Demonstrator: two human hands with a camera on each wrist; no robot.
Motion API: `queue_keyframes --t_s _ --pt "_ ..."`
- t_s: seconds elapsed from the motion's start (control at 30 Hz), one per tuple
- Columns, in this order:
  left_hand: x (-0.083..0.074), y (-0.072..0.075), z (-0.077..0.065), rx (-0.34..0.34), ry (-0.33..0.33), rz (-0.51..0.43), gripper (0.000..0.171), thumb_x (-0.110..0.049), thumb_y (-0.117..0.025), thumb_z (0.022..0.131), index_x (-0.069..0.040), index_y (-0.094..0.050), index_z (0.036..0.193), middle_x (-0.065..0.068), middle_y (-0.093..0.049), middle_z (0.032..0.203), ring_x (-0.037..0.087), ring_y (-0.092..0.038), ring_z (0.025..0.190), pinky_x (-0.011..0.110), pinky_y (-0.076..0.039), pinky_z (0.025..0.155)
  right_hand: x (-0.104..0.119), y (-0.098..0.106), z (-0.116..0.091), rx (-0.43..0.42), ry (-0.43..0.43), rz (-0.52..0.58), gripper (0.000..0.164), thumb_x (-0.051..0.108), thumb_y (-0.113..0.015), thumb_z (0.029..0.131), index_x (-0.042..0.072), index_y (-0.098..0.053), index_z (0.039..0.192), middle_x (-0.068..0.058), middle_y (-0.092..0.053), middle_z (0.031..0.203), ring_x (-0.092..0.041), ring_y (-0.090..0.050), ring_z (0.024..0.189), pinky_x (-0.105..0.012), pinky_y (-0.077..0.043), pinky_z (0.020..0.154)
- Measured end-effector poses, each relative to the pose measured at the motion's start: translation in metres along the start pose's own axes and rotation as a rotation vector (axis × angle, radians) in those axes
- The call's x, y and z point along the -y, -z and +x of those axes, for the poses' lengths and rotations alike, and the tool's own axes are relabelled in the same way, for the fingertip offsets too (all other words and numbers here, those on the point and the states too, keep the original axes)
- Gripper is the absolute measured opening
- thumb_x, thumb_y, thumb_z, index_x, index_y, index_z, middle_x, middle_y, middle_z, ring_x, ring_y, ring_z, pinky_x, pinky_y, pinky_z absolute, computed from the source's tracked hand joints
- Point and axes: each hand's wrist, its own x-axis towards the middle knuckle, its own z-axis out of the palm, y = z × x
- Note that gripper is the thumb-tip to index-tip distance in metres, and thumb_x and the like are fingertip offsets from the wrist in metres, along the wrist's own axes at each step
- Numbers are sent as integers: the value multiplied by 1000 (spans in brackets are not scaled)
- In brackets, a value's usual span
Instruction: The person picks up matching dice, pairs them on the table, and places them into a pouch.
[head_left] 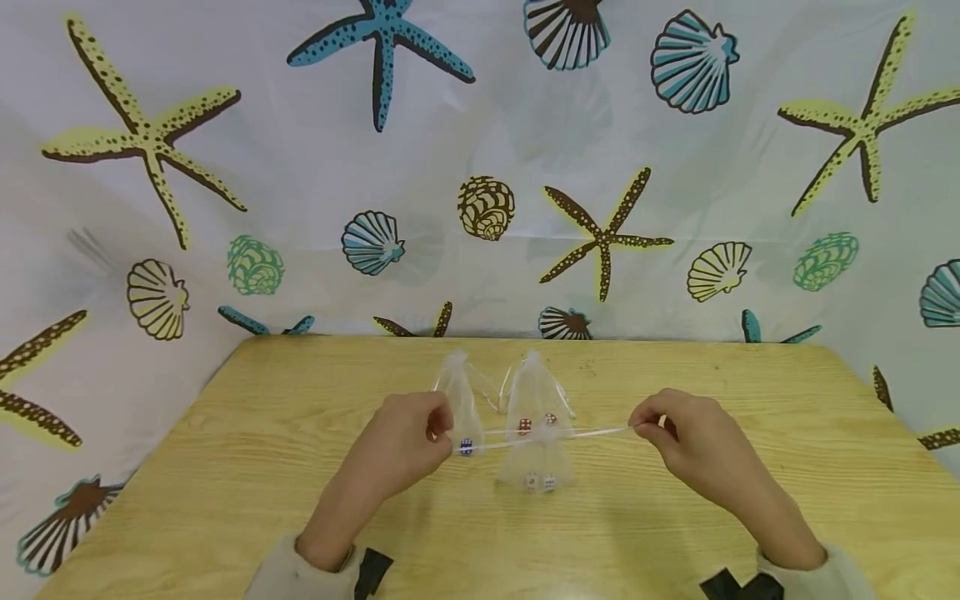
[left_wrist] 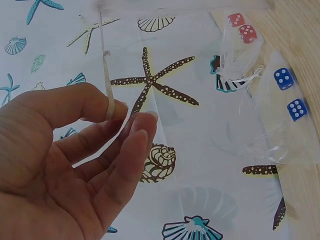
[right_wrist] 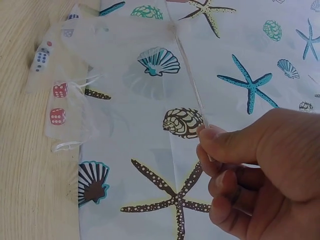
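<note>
A sheer white drawstring pouch hangs between the two hands with two white dice at its bottom. My left hand pinches one end of its thin white drawstring between thumb and index finger. On the other side my right hand pinches the opposite end, so the string runs nearly straight across. The pouch's neck looks gathered. Behind it lie two more sheer pouches: one with blue dice at left, one with red dice at right.
The pouches are over a light wooden table. A white cloth printed with starfish and shells rises behind the table and along both sides.
</note>
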Motion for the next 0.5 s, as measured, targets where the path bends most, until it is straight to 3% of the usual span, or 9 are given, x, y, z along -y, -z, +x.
queue_keyframes --t_s 0.33,0.5 --pt "-6 1 4 86 -33 41 18 -2 -62 84 -12 -70 71 -3 -63 72 7 -52 61 26 -47 61 -4 16 -1 17 -3 6 7 3 -70 83 9 -71 87 6 -63 73 -1 -39 52 -21 -38 50" --pt "-14 -2 9 103 -6 -6 15 -4 -61 88 -9 -72 79 -1 -62 69 7 -52 48 24 -46 52 -8 25 -1 -2 -3 -26 8 3 -70 82 9 -71 86 4 -64 74 -1 -39 52 -21 -39 50"
